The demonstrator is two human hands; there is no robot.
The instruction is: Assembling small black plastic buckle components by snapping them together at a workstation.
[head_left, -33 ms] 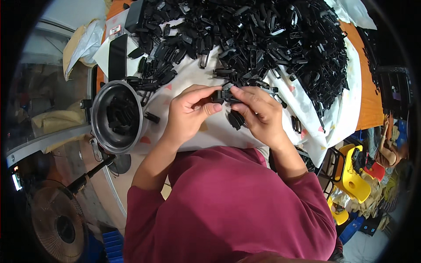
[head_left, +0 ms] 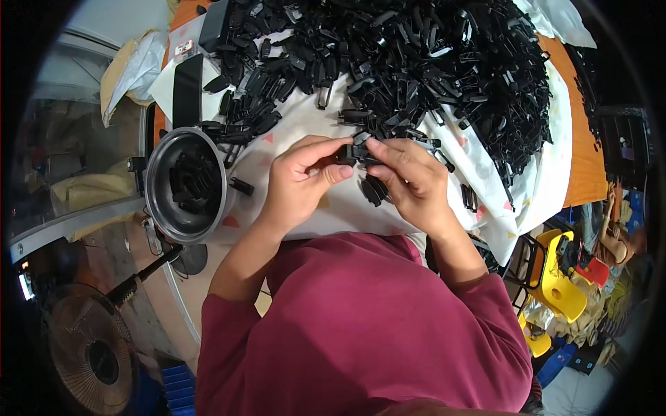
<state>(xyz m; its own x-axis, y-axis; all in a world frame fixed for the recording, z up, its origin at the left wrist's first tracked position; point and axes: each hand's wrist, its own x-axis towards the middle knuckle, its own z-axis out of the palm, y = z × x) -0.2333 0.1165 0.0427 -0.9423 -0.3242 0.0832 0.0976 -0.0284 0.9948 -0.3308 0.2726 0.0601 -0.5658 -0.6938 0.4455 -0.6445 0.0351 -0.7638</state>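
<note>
Both hands meet above the white patterned cloth, pinching a small black plastic clip-like part [head_left: 359,154] between them. My left hand [head_left: 295,184] grips its left end with thumb and forefinger. On its right side, the fingertips of my right hand [head_left: 420,182] press against it, partly covering it. A greyish piece shows at its top, and whether it is separate I cannot tell. Just below my right fingers lie a few dark curved pieces [head_left: 374,190] on the cloth. Beyond my hands spreads a big heap of similar black plastic parts [head_left: 416,62].
At the left table edge stands a metal bowl [head_left: 154,208] holding black parts, with a single part [head_left: 241,186] beside it. A black phone-like slab [head_left: 187,90] lies farther back. A fan [head_left: 97,353] is at lower left; yellow chairs [head_left: 558,284] and another person [head_left: 616,239] are at right.
</note>
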